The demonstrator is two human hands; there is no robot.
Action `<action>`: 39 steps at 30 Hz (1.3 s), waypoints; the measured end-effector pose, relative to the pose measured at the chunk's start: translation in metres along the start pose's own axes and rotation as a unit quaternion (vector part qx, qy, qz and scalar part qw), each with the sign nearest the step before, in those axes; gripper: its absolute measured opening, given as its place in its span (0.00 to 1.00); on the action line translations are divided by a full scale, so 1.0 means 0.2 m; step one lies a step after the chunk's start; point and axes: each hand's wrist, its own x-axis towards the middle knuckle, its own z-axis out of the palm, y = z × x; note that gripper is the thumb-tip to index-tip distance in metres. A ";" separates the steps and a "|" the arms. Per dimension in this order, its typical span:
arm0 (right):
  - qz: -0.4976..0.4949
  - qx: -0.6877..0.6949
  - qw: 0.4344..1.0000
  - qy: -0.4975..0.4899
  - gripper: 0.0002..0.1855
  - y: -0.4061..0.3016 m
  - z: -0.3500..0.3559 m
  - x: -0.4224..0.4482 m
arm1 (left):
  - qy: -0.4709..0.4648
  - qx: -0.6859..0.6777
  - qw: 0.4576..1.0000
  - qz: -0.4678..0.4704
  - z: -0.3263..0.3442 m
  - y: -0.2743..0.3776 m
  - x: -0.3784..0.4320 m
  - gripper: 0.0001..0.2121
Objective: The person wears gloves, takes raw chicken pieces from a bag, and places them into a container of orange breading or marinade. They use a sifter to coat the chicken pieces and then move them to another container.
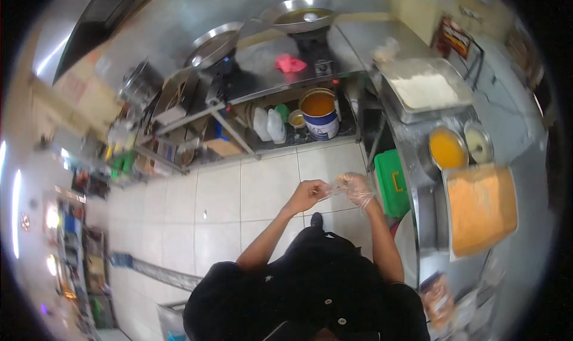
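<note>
My left hand (pixel 309 195) is bare, with its fingers closed on thin clear plastic (pixel 330 190) that looks like part of a disposable glove. Right beside it, my right hand (pixel 358 191) wears a clear plastic glove, crumpled around the wrist. Its fingers curl toward the plastic; whether they grip it is too blurred to tell. A small yellowish spot (pixel 341 177) shows at the right fingertips. Both hands are in front of my body, above the tiled floor (pixel 268 191).
At right, a steel counter holds a tray of white powder (pixel 425 90), a bowl of yellow contents (pixel 447 148) and a tray of orange crumb-like material (pixel 481 211). Below is a green lidded box (pixel 390 184). Ahead stand two wide pans (pixel 304 14), a pink cloth (pixel 289 64) and a bucket (pixel 321 126).
</note>
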 end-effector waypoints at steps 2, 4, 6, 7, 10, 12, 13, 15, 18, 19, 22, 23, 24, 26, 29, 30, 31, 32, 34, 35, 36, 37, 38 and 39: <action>-0.091 -0.092 0.978 0.163 0.15 -0.17 -0.01 0.06 | 0.080 0.051 0.995 0.006 -0.09 -0.08 -0.09 0.09; -0.104 -0.121 0.960 0.228 0.17 -0.26 0.00 0.10 | 0.146 0.030 0.988 -0.040 -0.12 -0.09 -0.12 0.11; -0.033 -0.096 0.978 0.180 0.19 -0.26 0.10 0.07 | 0.159 0.042 0.983 -0.080 -0.13 -0.09 -0.11 0.11; -0.022 -0.004 0.993 0.118 0.17 -0.30 0.14 0.05 | 0.160 0.049 0.981 -0.101 -0.14 -0.11 -0.10 0.11; 0.031 0.254 0.967 -0.020 0.12 -0.43 0.31 0.03 | 0.103 -0.089 0.985 -0.105 -0.16 -0.29 -0.12 0.10; 0.085 0.375 0.923 -0.019 0.09 -0.38 0.36 0.07 | 0.046 -0.206 0.963 -0.167 -0.18 -0.32 -0.08 0.08; 0.106 0.428 0.897 -0.025 0.08 -0.35 0.38 0.08 | 0.041 -0.276 0.938 -0.207 -0.19 -0.28 -0.07 0.07; 0.146 0.527 0.837 -0.032 0.06 -0.29 0.40 0.10 | 0.029 -0.410 0.866 -0.284 -0.22 -0.23 -0.04 0.05; 0.114 0.333 0.931 0.095 0.05 0.01 0.47 0.15 | -0.073 -0.232 0.938 -0.248 -0.34 -0.30 0.06 0.08; 0.094 0.237 0.957 0.140 0.05 0.08 0.50 0.19 | -0.086 -0.147 0.958 -0.230 -0.39 -0.30 0.10 0.09; 0.071 0.234 0.948 0.203 0.04 0.07 0.66 0.35 | 0.062 0.180 0.982 -0.009 -0.60 -0.44 0.12 0.10; 0.083 0.130 0.969 0.192 0.03 0.07 0.67 0.40 | 0.105 0.258 0.959 0.051 -0.66 -0.43 0.16 0.09; 0.096 0.027 0.979 0.177 0.03 0.04 0.68 0.44 | 0.090 0.230 0.967 0.061 -0.71 -0.38 0.17 0.09; 0.124 -0.101 0.975 0.157 0.04 -0.13 0.69 0.60 | 0.030 0.148 0.984 0.092 -0.80 -0.21 0.16 0.09; 0.175 -0.133 0.966 0.134 0.06 -0.62 0.61 0.83 | 0.004 -0.068 0.995 0.071 -0.85 -0.27 0.23 0.06; 0.204 -0.105 0.966 0.121 0.07 -0.73 0.59 0.88 | 0.000 -0.156 0.987 0.048 -0.84 -0.32 0.25 0.05; 0.233 -0.074 0.964 0.109 0.08 -0.82 0.60 0.91 | -0.004 -0.142 0.989 0.047 -0.83 -0.43 0.28 0.05; 0.197 -0.080 0.970 0.114 0.09 -0.90 0.61 0.95 | -0.002 -0.124 0.991 0.047 -0.83 -0.57 0.33 0.06; 0.135 -0.104 0.975 0.139 0.12 -0.98 0.58 0.98 | -0.032 -0.137 0.990 0.007 -0.88 -0.57 0.43 0.09; 0.142 -0.108 0.974 0.141 0.12 -0.97 0.59 1.00 | -0.053 -0.161 0.985 -0.037 -0.90 -0.57 0.47 0.10; 0.148 -0.115 0.972 0.144 0.12 -0.95 0.58 1.01 | -0.075 -0.186 0.976 -0.079 -0.93 -0.53 0.52 0.11; 0.155 -0.122 0.969 0.147 0.12 -0.93 0.57 1.01 | -0.106 -0.258 0.953 -0.117 -0.94 -0.54 0.56 0.12; 0.170 -0.099 0.969 0.147 0.12 -0.93 0.55 1.01 | -0.137 -0.327 0.922 -0.154 -0.96 -0.55 0.59 0.14; 0.181 -0.074 0.970 0.142 0.12 -0.95 0.55 1.02 | -0.204 -0.450 0.855 -0.156 -0.97 -0.60 0.63 0.15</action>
